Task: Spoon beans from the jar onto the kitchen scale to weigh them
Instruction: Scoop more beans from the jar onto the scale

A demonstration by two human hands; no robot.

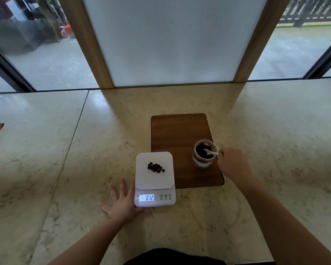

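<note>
From here I can't make out how my right hand (pixel 232 164) closes on the white spoon (pixel 210 152), since its fingers are turned away; only the handle end meets them, with the bowl down among the dark beans in the jar (pixel 204 154). The jar stands on a wooden board (pixel 178 134), just right of the scale (pixel 154 178). A small heap of beans (pixel 155 167) lies on the scale, whose display (pixel 146 197) reads 0.12, and my left hand (pixel 122 201) lies flat, fingers spread, against its left edge on the marble counter (pixel 84 150).
</note>
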